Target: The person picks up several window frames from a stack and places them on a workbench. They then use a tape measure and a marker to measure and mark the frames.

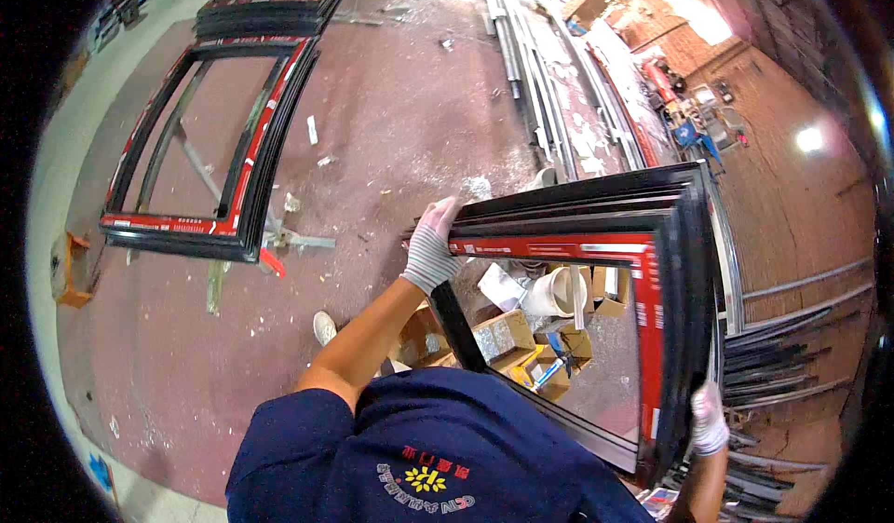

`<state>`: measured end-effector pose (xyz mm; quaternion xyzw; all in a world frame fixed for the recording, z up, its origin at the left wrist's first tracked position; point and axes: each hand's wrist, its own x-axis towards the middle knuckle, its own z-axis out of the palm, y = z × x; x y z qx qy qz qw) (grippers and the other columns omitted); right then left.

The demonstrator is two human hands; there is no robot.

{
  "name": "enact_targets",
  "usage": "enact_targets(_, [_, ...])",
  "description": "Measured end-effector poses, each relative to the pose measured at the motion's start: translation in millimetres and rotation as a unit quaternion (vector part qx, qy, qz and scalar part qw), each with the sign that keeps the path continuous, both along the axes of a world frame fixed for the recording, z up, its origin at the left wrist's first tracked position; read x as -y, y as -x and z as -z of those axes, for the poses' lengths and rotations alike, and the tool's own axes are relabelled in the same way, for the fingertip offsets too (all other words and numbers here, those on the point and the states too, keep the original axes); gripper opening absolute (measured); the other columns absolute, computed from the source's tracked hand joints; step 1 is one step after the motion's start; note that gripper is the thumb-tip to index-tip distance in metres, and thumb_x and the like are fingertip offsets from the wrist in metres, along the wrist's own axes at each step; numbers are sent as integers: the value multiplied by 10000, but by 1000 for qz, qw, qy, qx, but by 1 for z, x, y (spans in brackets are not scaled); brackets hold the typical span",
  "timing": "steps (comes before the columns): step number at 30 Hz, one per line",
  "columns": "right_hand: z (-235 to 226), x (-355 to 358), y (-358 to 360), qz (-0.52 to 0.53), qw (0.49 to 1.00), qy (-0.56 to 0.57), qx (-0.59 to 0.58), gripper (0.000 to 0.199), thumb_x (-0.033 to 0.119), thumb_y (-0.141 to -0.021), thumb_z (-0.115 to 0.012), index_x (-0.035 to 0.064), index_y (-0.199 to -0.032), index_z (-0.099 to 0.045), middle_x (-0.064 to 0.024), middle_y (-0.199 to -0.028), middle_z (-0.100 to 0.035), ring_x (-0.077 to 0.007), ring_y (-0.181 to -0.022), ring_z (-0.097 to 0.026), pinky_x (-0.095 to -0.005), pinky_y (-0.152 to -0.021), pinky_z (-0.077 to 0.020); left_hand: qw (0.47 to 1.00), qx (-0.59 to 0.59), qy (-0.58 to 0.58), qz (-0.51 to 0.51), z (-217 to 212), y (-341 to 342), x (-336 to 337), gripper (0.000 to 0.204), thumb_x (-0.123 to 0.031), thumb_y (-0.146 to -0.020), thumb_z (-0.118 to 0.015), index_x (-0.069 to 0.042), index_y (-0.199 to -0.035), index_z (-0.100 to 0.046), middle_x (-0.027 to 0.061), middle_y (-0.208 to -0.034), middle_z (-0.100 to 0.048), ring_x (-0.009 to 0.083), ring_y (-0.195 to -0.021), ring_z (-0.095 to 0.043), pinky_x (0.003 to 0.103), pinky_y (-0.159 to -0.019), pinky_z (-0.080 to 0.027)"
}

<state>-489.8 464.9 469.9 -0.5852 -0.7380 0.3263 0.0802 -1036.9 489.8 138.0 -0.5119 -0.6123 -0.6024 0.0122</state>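
L hand (430, 248) & R hand (709, 419), both gloved, fingers gripped black-and-red aluminium window frame (652, 271) held above red floor (391, 122).

Daylight scene, moderately bright, colours saturated. Strongest light from upper right: opening (694, 15) blown out to white, small round lamp glare (809, 138) beside brick wall. Floor (410, 122) evenly lit, soft shadows only, no hard edges. Glossy reflections along black frame (670, 271) and red tape strip. Heavy fisheye bending: straight bars curve toward rim. Black vignette around circular picture, thin blue fringe at right rim. Centre fairly sharp, far corners soft and smeared.
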Motion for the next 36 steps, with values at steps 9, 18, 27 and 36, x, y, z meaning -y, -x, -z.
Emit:
enact_targets(9, [-2,-7,-54,53,957,-17,-285,681,611,-884,-646,-18,-1143,-610,-122,-841,-676,-298,-672,-688,-439,-623,-592,969,-174,-176,3,-208,-10,-22,670,-205,-626,-805,-70,-1246,-589,141,-1157,-676,344,-1059,-670,427,-922,-549])
enact_targets(18, [50,-242,-129,-7,897,-203,-393,616,522,-1009,-533,44,-1397,-510,-89,-1185,-652,-247,-969,-648,-371,-838,-557,889,-421,-17,-181,-433,-37,0,481,-333,-767,-772,-164,-1197,-637,139,-1012,-711,352,-957,-696,469,-826,-562])
enact_targets(27, [257,-155,153,224,660,-336,-634,730,533,-1056,-450,8,-1547,-320,-152,-1508,-433,-287,-1399,-418,-428,-1201,-298,720,-571,-85,-385,-557,-46,9,173,-242,-884,-627,-119,-1000,-591,145,-868,-652,378,-800,-674,505,-680,-538])
enact_targets(36, [331,-23,451,-76,611,237,-751,745,581,-1009,-514,38,-1499,-373,-116,-1464,-463,-246,-1334,-452,-431,-1163,-317,691,-549,37,-469,-567,52,41,299,-294,-826,-686,-93,-1037,-624,182,-932,-697,405,-870,-694,504,-755,-561])
